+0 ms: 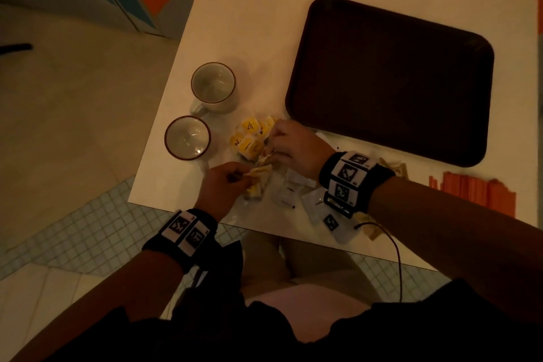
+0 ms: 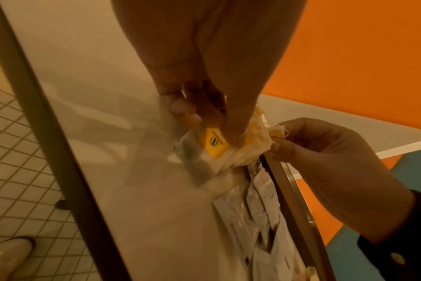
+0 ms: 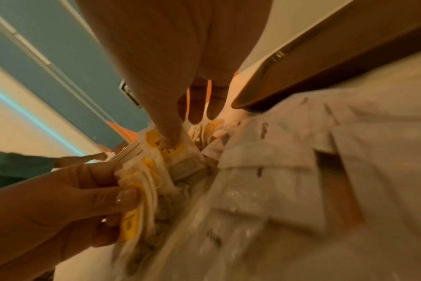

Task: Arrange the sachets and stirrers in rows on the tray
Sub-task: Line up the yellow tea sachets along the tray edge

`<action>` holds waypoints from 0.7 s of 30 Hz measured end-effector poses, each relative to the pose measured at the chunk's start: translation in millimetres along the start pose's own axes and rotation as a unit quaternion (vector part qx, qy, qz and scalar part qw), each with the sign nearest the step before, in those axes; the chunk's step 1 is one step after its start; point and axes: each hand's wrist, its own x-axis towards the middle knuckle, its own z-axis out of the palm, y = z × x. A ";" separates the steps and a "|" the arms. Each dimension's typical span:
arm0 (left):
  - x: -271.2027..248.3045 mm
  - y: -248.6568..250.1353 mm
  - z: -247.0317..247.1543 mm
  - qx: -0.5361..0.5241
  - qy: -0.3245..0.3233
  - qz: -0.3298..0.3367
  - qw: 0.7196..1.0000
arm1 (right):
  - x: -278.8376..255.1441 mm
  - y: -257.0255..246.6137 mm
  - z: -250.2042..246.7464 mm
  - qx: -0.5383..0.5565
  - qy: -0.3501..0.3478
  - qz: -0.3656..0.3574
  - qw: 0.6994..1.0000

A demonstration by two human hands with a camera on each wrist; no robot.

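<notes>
1. Down on the white table [image 1: 264, 23], both hands met over a little heap of yellow tea sachets [image 1: 249, 138] near the front edge.
2. The left hand [image 1: 223, 188] pinched a small bunch of sachets [image 2: 219, 148] between its thumb and fingers, holding them tight.
3. The right hand [image 1: 293, 147] pinched the other end of that same bunch, so the two hands were close together with the bunch between them.
4. More yellow sachets lay loose just past the hands, beside two cups [image 1: 188, 138] that stood near the table's left edge.
5. White sachets [image 1: 293, 188] lay flat under and beside the right wrist.
6. The dark tray [image 1: 390, 79] sat past the right hand, with nothing seen on it.
7. Orange stirrers [image 1: 473, 194] lay in a pile at the right, well apart from both hands.
8. The head view showed the whole table — cups, tray and stirrers — but the pinch was small and hard to see there.
9. The left wrist view showed it close up: a thumb pressed on a yellow label, and the right hand's fingertips [image 2: 279, 146] nipped the paper edge.
10. The right wrist view showed the left hand's thumb [image 3: 125, 197] clamped on folded sachets, with the tray's rim [image 3: 301, 76] close by — though that picture was blurry.
</notes>
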 end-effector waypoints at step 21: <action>-10.3 1.9 -9.4 -0.005 -0.018 0.081 0.997 | 33.7 -17.1 -17.9 -0.014 -0.130 -0.073 0.989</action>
